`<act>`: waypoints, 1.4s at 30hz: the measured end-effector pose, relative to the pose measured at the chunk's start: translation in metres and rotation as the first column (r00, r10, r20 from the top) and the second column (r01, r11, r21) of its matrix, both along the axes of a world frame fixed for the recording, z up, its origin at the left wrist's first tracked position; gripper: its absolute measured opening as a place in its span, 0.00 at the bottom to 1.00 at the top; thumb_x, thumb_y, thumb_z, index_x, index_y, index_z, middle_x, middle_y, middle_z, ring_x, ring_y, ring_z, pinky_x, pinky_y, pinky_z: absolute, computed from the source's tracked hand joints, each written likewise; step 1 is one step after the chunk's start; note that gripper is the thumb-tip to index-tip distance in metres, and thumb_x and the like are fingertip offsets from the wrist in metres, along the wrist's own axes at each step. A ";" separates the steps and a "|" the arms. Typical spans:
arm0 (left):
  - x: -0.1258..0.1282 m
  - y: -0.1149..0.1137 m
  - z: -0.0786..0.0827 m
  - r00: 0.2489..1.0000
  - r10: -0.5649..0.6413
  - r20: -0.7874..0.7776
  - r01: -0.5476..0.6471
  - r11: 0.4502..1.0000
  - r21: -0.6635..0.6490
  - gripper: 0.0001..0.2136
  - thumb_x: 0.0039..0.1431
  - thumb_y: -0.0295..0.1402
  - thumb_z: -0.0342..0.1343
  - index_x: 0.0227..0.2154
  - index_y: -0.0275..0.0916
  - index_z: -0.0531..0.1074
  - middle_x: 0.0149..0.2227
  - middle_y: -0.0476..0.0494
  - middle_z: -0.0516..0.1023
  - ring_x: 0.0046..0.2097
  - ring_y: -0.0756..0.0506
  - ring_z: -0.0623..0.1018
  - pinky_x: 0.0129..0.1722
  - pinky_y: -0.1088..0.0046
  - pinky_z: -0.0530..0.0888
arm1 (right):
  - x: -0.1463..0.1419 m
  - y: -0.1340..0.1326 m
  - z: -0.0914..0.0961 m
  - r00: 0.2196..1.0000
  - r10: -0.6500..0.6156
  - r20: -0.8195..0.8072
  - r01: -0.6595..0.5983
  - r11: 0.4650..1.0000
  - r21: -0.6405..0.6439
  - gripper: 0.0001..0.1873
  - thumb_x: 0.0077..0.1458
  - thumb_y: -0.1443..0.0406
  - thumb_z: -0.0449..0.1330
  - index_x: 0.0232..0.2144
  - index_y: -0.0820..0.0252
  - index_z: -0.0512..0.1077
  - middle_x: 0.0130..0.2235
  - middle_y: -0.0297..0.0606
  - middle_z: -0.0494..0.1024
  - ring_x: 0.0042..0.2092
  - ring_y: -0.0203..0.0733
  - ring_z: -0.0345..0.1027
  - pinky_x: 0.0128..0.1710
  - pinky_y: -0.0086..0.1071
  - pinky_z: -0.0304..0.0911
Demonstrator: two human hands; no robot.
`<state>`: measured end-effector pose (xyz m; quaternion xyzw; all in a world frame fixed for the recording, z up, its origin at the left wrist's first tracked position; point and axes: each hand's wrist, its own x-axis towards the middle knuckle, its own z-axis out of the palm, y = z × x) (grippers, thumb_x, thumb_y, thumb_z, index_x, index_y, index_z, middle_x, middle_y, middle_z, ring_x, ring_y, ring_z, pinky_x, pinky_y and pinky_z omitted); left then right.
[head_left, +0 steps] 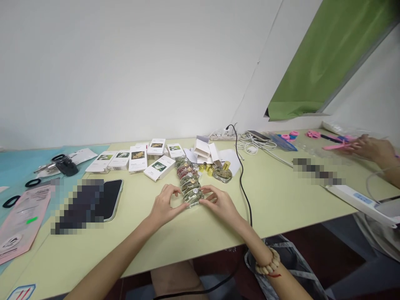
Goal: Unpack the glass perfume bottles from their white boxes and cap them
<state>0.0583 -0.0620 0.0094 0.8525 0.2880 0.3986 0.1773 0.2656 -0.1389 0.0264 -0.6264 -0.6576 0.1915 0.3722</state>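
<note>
"Watching closely, what do you see the fingers [181,206] doing?"
"Pinching. The left hand [163,205] and right hand [221,205] press the front bottle [194,196] between them, each thumb low, each index finger higher."
"And where is it?"
"At the near end of a row of glass bottles [186,173], around the middle of the surface [287,200], the row running toward the back edge."
"Anything beside them?"
"White boxes [138,159], back and left; gold caps [210,171] just right, next to 1 separate bottle [222,176]. A phone [111,200] lies toward the left edge, and another person's hand [367,148] is near the right end."
</note>
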 end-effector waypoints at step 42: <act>-0.024 0.044 -0.003 0.992 0.071 -0.102 -0.087 0.984 -0.158 0.12 0.46 0.38 0.53 0.34 0.39 0.63 0.31 0.50 0.69 0.30 0.51 0.68 0.31 0.75 0.64 | 0.047 0.070 0.028 0.933 -0.011 0.359 0.023 0.999 -0.030 0.12 0.47 0.63 0.59 0.37 0.54 0.73 0.36 0.33 0.75 0.31 0.36 0.68 0.33 0.28 0.59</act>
